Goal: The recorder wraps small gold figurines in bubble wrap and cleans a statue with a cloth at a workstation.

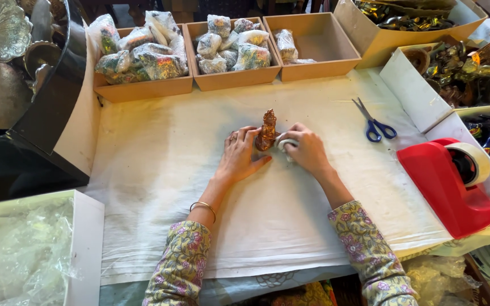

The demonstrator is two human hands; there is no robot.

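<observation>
Left hand point(239, 156) rests flat-fingered against the side of a small copper-coloured figurine point(267, 131), steadying it upright at frame centre on the white cloth point(160, 170) covering the desk. Right hand point(307, 150) is curled closed around a wad of white wrapping material point(285, 145) pressed at the figurine's base. Judgement: keep the figurine braced upright while the wrap goes on, with even tension so no protruding detail snags. Blue-handled scissors point(374, 123) lie right of the hands; a red tape dispenser point(452, 184) sits at the right edge. Along the top, three cardboard boxes: left box point(143, 88) and middle box point(233, 76) full of plastic-wrapped bundles, right box point(319, 59) nearly empty. White boxes at upper right point(412, 90) hold unwrapped metallic pieces.
</observation>
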